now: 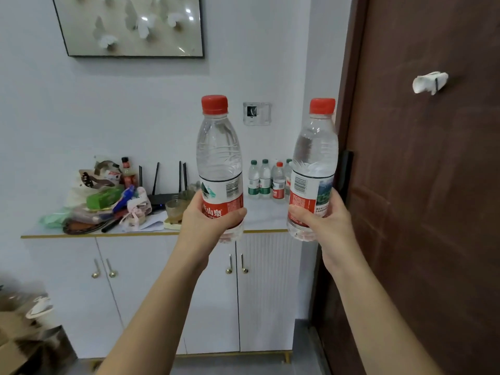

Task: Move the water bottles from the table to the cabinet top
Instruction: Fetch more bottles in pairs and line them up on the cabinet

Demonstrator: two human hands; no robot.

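Note:
I hold two clear water bottles with red caps and red-and-white labels upright in front of me. My left hand point(209, 221) grips the lower part of the left bottle point(218, 158). My right hand point(318, 221) grips the lower part of the right bottle point(315, 163). Both bottles hang in the air in front of the white cabinet, whose top point(266, 215) lies behind them. Several small bottles point(266, 180), most green-capped and one red-capped, stand at the back right of the cabinet top, against the wall.
The left half of the cabinet top holds a pile of bags and packets point(105, 198), a black router point(162, 196) and a glass cup point(174, 208). A brown door point(422, 198) stands close on the right. Cardboard boxes point(24, 336) sit on the floor at lower left.

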